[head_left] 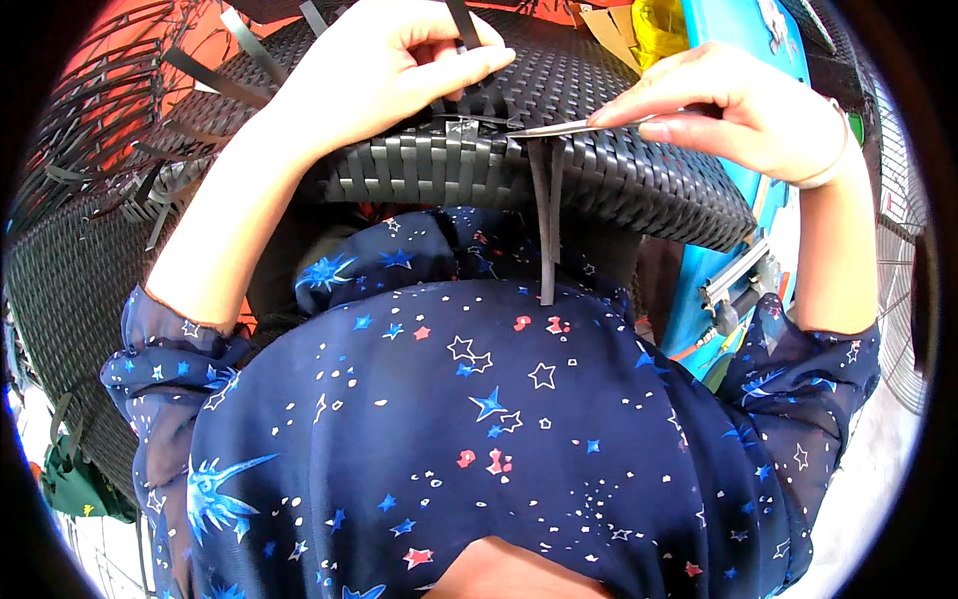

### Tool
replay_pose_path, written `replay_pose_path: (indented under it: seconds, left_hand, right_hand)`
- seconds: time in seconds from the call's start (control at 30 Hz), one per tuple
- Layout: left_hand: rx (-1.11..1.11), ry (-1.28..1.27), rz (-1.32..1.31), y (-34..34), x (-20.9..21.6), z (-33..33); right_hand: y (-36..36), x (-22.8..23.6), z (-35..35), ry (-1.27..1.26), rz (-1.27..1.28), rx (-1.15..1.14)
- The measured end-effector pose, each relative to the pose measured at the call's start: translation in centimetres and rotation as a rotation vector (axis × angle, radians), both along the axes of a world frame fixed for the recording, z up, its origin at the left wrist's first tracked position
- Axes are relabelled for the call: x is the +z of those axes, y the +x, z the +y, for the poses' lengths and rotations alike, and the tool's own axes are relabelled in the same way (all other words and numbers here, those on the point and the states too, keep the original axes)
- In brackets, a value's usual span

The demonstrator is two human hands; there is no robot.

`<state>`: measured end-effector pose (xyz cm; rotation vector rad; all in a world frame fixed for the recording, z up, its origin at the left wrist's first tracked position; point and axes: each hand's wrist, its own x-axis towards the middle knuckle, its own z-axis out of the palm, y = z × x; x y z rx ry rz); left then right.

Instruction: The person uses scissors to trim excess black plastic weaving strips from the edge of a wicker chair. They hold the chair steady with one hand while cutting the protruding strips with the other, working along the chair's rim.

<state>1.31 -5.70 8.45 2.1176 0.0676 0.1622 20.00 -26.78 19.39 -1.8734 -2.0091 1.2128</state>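
Observation:
A dark woven plastic-rattan piece [609, 185] lies across in front of me, its rounded edge toward my body. My left hand [424, 65] is over its upper surface, thumb and fingers closed on a flat dark strip [462, 22] that runs up out of view. In my right hand [738, 115], pinched between thumb and fingers, is a slim pointed metal tool [559, 129]. Its tip rests at the weave near the edge, beside a shiny strip crossing [462, 129]. Two loose strips [549, 220] hang from that edge toward my lap. The tool's rear end is hidden in my hand.
Several loose strip ends [215, 75] stick out at the left, near a tangle of thin dark strands [105, 95]. Another woven surface [75, 299] is at far left. On the right, a blue surface [704, 270] carries a metal hand tool [736, 285]. A yellow bag [659, 30] lies beyond.

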Motion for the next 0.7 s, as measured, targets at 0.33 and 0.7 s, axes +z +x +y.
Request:
replay_pose_path:
  seconds: [0.33,0.7]
  left_hand:
    - [0.008,-0.049,-0.060,0.1,-1.4,0.2]
    - [-0.007,-0.061,-0.065,-0.3,-2.5,0.0]
  right_hand:
    - [-3.3,-1.1,-2.5,0.148,-0.124,-0.138]
    - [-1.5,3.1,5.1,-0.417,-0.014,-0.052]
